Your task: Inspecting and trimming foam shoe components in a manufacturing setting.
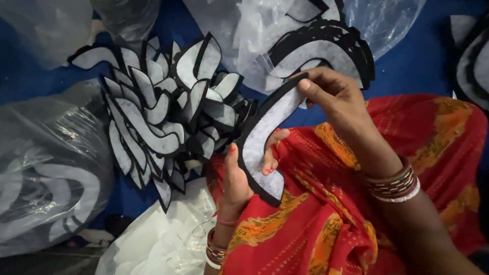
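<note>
The curved felt piece [265, 140], a crescent with a pale grey-white face and a black rim, is being held over a lap draped in red and orange cloth [326, 214], its long axis running slantwise from the lower left near the person's knee up to the right. The left hand [239, 175] is gripping the lower, broader end, thumb lying along the left edge and fingertips curling round from behind onto the white face, so that hand is sitting nearer the piece's middle. The right hand [333, 94] is pinching the upper tip between thumb and forefinger, the wrist with its stacked bangles [395, 184] reaching in from the lower right. The piece is looking flat and stiff, bowed like a boomerang, the black border showing all the way round the lighter facing. Just beyond the left hand, a heap of similar cut pieces [163, 112] is fanning out on the blue ground sheet [423, 61], edges overlapping and some standing on end. White sheeting [158, 239] is lying at the near left edge of the sheet, beside a clear plastic bag [46, 168] holding more curved shapes. Toward the far edge, another clear bag [265, 30] is spilling a stack of larger black-rimmed crescents [326, 51], just behind the right hand.
</note>
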